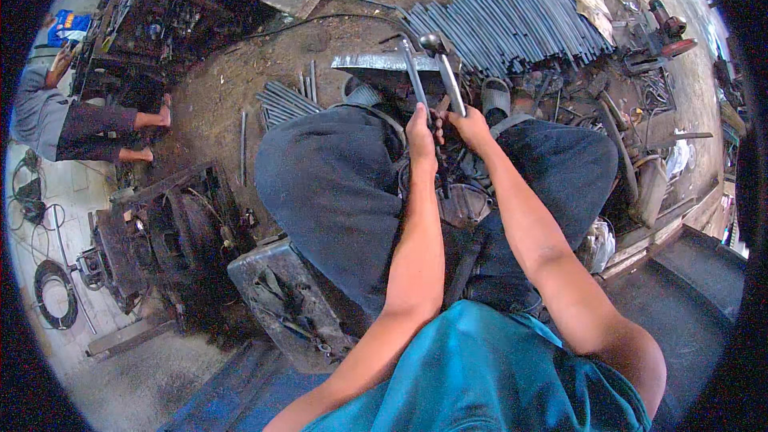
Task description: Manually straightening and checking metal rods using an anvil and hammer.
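Note:
My left hand point(422, 140) is closed around a grey metal rod point(413, 72), which points away from me. Close beside it on the right, my right hand point(470, 128) grips the handle of a hammer point(451, 80). The hammer's rounded head is at the far end, near the rod's tip. Behind both tools lies a metal block with a shiny, worn top point(384, 62), set between my feet. Both hands are over the gap between my knees. Whether the rod or hammer touches the block I cannot tell.
A wide row of dark metal rods point(512, 24) lies ahead right, with a smaller bundle point(284, 104) left of my knee. A cut-off saw point(666, 28) stands far right. Dark machinery point(172, 240) is at the left. Beyond it sits another person point(80, 116).

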{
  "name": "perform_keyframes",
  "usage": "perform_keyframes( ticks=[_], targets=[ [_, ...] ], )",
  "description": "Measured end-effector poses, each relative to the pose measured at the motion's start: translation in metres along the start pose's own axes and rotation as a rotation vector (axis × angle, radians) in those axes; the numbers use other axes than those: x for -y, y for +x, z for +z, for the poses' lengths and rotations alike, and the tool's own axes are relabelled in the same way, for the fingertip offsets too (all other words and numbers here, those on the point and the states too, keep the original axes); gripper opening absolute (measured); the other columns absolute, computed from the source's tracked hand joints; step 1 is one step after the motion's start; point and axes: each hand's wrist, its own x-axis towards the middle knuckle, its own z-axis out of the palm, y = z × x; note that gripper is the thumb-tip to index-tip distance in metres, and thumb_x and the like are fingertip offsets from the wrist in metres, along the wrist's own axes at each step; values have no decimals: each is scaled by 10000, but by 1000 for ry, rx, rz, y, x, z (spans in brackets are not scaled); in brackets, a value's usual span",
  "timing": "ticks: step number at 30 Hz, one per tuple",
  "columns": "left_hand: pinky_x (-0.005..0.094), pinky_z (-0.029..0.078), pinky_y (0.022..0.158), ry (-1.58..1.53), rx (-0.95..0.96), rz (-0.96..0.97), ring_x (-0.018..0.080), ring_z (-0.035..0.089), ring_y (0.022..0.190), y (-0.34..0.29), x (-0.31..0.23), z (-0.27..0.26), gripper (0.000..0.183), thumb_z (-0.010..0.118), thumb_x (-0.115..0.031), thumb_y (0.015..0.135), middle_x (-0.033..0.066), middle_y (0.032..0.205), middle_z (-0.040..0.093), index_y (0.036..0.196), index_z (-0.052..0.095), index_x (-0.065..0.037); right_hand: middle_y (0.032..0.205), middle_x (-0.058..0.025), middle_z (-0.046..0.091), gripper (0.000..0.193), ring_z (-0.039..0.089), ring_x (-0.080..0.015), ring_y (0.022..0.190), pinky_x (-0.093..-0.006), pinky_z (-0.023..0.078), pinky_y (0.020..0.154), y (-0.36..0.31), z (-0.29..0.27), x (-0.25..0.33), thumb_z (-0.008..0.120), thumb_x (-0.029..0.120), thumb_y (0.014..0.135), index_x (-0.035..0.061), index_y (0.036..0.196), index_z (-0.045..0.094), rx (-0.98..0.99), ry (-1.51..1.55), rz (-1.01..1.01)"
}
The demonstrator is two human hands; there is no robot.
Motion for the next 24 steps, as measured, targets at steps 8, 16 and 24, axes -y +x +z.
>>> perform_keyframes(
  ticks=[8,16,24],
  targets=[
    [227,340,370,175,-150,10,74,445,436,-3,4,4,355,503,-379,927,-18,585,494,742,533,-77,657,-38,527,369,456,-145,591,-334,365,538,3,-2,-25,645,324,743,-26,856,622,238,167,97],
    [274,380,371,391,-379,110,129,504,413,-12,3,14,381,616,-350,860,34,561,573,682,602,-14,635,-29,522,410,441,-139,529,-322,350,484,15,8,-48,680,380,700,11,873,641,263,300,156],
    [339,406,598,352,-389,-82,182,534,668,-11,-6,15,296,589,-254,789,90,695,575,733,604,36,815,-60,630,478,551,-144,743,-313,431,684,8,10,-49,699,289,715,-65,1018,594,128,338,-100]
  ],
)
